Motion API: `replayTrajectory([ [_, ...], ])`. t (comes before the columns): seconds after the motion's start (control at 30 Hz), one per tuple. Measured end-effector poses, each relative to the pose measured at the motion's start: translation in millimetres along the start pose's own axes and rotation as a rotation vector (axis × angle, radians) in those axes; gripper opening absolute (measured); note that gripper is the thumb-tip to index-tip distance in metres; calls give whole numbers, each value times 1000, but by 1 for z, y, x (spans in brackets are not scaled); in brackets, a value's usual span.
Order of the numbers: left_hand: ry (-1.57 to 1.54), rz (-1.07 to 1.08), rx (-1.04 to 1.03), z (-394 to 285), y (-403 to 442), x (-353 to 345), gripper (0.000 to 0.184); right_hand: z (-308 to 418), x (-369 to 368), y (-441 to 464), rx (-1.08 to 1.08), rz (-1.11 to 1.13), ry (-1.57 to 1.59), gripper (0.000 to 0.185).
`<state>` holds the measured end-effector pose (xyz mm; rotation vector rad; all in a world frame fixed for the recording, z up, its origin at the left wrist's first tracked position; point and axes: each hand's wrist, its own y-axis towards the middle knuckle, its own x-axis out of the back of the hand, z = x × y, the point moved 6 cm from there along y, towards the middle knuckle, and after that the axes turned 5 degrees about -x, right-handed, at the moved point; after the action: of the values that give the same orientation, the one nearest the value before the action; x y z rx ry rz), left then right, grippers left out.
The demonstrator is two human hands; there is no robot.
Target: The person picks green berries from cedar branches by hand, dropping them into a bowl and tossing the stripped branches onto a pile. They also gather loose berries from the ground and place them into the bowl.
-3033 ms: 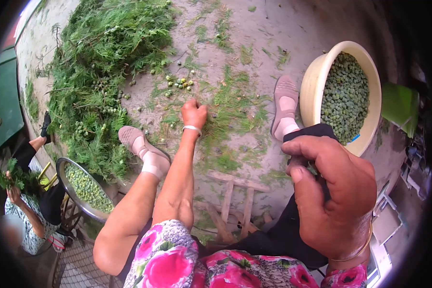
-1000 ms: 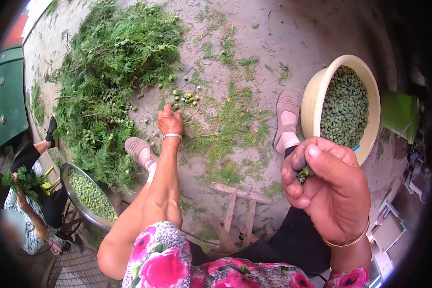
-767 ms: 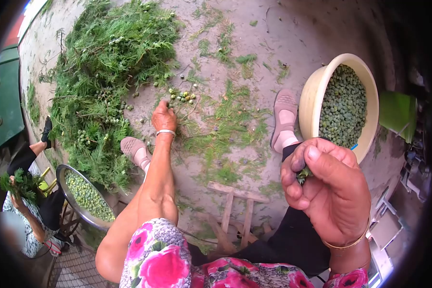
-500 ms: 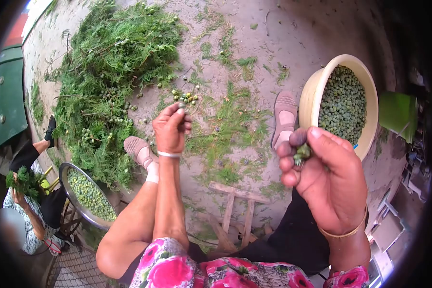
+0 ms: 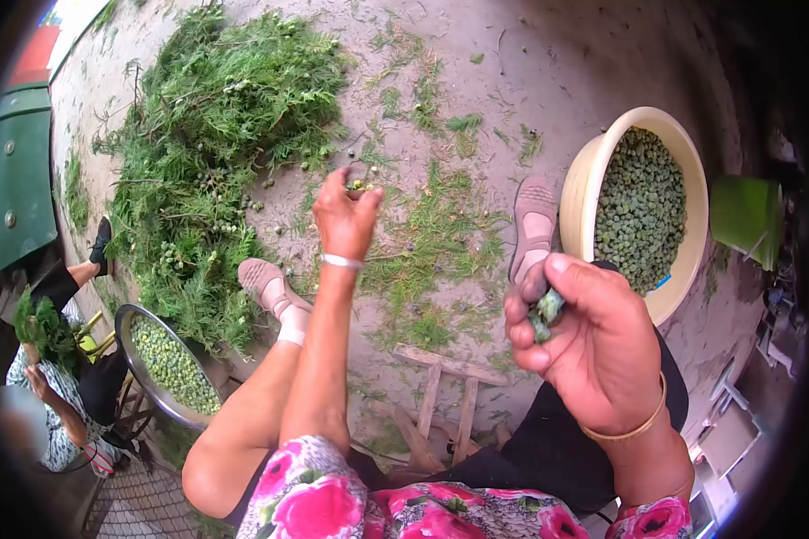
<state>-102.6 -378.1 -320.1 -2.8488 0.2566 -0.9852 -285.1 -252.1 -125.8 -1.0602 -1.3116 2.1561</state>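
Note:
My left hand [image 5: 344, 220] is low over the ground, thumb and fingers curved but apart. Small yellow-green seed cones [image 5: 358, 186] show between and beyond its fingertips; contact cannot be made out. My right hand [image 5: 593, 332], palm up, has its thumb and fingers closed around a few green seed cones [image 5: 546, 310]. Just behind it, a cream basin [image 5: 581, 193] holds a large heap of similar cones [image 5: 643, 207]. Left of my left hand lies a big pile of green conifer branches [image 5: 229, 117], with some cones among the sprays.
At left, another person's hand [image 5: 38, 382] is beside a leafy sprig, near a metal basin [image 5: 124, 337] of yellow-green cones. A wooden frame [image 5: 449, 364] lies between my legs. Loose sprigs [image 5: 431, 234] litter the ground around my shoes. A green container [image 5: 746, 216] stands far right.
My left hand has shifted slightly right, and its pinched fingers have parted over the cones. My right hand has moved a little left and down, still holding its cones.

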Motion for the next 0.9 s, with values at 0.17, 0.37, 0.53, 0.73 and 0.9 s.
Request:
replayTrajectory([
  [0.17,514,24,-43,105,27,-34,79,-2,-4,0,-27,-73,-92,26],
  [0.37,433,-84,18,108,20,-63,62,-1,-5,0,-78,-89,-170,25],
  [0.53,464,-201,-231,108,11,-75,41,-1,-4,-1,-115,-107,-175,26],
  [0.73,435,-164,-295,129,16,-69,28,2,-4,-2,-94,-72,-190,25],
  [0.9,152,-71,-34,120,8,-36,23,9,-5,-3,-15,-46,-174,25],
])
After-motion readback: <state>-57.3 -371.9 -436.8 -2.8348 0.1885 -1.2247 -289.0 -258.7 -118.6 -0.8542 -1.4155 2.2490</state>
